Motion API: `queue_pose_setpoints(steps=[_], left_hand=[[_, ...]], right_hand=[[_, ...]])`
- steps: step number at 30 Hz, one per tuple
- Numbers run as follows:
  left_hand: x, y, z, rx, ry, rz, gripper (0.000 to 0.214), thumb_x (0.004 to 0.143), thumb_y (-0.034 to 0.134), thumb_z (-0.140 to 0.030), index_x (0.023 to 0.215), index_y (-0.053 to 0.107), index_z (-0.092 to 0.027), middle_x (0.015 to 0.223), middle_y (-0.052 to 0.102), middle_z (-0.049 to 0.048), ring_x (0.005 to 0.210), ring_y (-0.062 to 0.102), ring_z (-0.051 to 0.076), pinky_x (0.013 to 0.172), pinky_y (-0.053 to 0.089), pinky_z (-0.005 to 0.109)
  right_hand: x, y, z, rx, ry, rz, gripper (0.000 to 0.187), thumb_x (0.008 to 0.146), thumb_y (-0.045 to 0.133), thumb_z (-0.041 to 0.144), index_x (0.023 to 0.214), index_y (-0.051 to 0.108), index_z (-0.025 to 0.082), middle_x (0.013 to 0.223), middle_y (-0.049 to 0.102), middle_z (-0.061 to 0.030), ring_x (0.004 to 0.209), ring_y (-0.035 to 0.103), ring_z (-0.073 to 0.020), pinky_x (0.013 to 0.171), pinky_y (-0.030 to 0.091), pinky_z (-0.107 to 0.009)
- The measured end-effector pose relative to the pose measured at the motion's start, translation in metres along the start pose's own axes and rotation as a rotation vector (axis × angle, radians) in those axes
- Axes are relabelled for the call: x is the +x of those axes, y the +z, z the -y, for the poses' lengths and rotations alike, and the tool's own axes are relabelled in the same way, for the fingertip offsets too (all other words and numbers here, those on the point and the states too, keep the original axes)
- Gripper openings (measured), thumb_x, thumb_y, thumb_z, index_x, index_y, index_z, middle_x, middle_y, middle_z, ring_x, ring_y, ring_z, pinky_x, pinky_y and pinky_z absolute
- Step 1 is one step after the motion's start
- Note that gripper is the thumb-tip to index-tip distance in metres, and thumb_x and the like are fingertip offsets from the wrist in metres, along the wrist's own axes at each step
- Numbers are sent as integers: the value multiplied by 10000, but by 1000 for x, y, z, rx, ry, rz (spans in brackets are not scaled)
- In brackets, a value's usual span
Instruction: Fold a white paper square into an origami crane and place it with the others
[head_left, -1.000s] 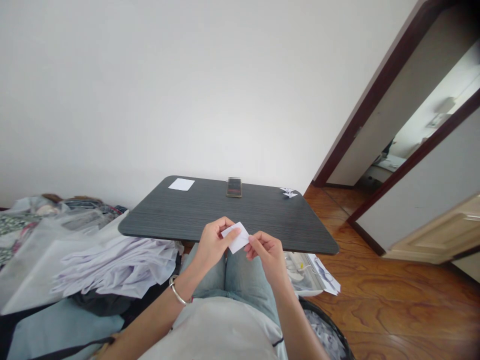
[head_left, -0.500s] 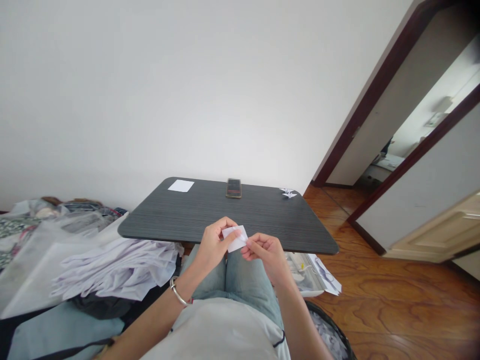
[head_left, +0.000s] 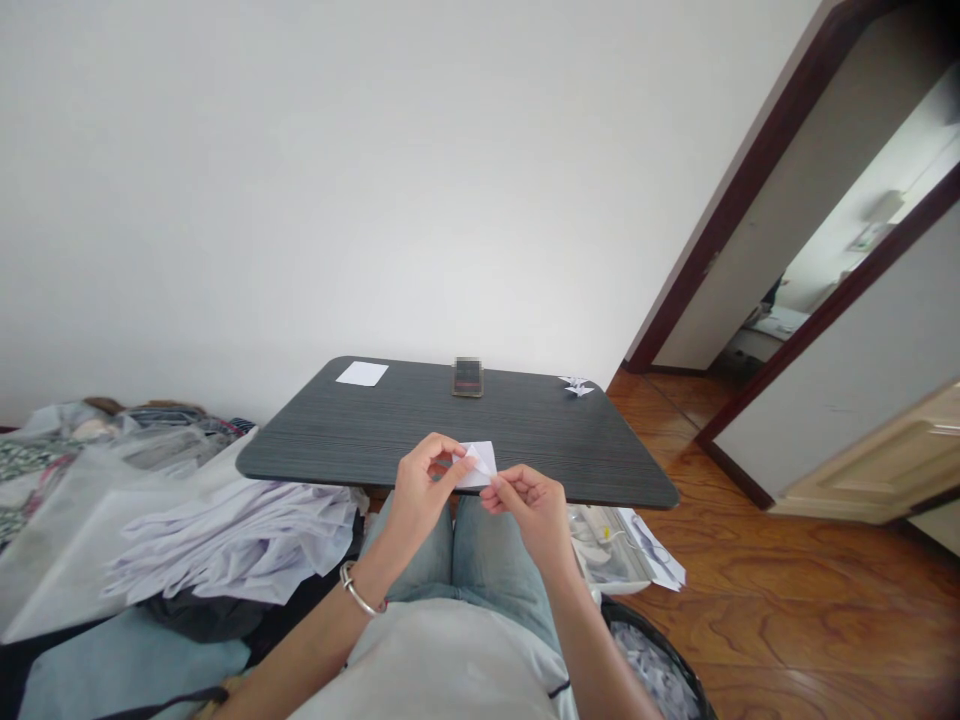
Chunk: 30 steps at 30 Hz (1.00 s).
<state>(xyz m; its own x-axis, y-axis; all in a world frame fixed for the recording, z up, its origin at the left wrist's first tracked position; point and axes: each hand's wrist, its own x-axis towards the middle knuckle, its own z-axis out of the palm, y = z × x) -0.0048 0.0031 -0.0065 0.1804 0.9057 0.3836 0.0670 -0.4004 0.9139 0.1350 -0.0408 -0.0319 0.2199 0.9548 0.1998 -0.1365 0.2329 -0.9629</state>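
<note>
A small folded square of white paper (head_left: pixel 484 457) is held over the near edge of the dark table (head_left: pixel 405 420). My left hand (head_left: pixel 429 482) pinches its left side between thumb and fingers. At the lower right corner my right hand (head_left: pixel 529 497) grips the paper with thumb and forefinger. One flap stands up along a diagonal crease between the two hands. Two white folded paper birds (head_left: pixel 577 389) rest at the table's far right corner, and a stack or sheet of white square paper (head_left: pixel 363 373) lies at the far left.
A phone (head_left: pixel 468 377) lies at the table's back edge, by the wall. To the left are piled clothes and white cloth (head_left: pixel 232 540). Under the right side sit a plastic tray (head_left: pixel 611 560) and a black bin (head_left: pixel 660 670) holding paper scraps.
The paper has turned and risen slightly in my hands, and a flap now lifts along a diagonal. My left thumb has shifted left to the flap's edge.
</note>
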Motion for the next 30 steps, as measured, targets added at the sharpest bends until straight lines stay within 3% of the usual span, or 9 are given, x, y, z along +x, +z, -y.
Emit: queue_pose_setpoints(steps=[11, 24, 30], left_hand=[[-3, 3, 2, 203, 46, 17, 198, 800, 547, -316, 670, 548, -166, 663, 583, -3, 603, 534, 128, 569, 398, 224], [-4, 3, 8, 231, 60, 56, 195, 817, 501, -298, 669, 492, -171, 622, 523, -19, 579, 491, 118, 534, 372, 216], [-2, 1, 8, 275, 90, 7, 192, 825, 489, -289, 672, 482, -174, 641, 527, -17, 601, 500, 118, 562, 377, 218]], right_hand=[[5, 5, -4, 137, 151, 106, 257, 703, 705, 374, 614, 605, 154, 528, 661, 4, 423, 589, -84, 443, 492, -169], [3, 5, -8, 83, 93, 95, 271, 697, 708, 373, 571, 593, 162, 499, 643, 7, 391, 551, -84, 420, 471, -180], [4, 2, -8, 112, 125, 129, 255, 712, 691, 380, 612, 639, 152, 565, 674, -14, 450, 594, -90, 463, 504, -180]])
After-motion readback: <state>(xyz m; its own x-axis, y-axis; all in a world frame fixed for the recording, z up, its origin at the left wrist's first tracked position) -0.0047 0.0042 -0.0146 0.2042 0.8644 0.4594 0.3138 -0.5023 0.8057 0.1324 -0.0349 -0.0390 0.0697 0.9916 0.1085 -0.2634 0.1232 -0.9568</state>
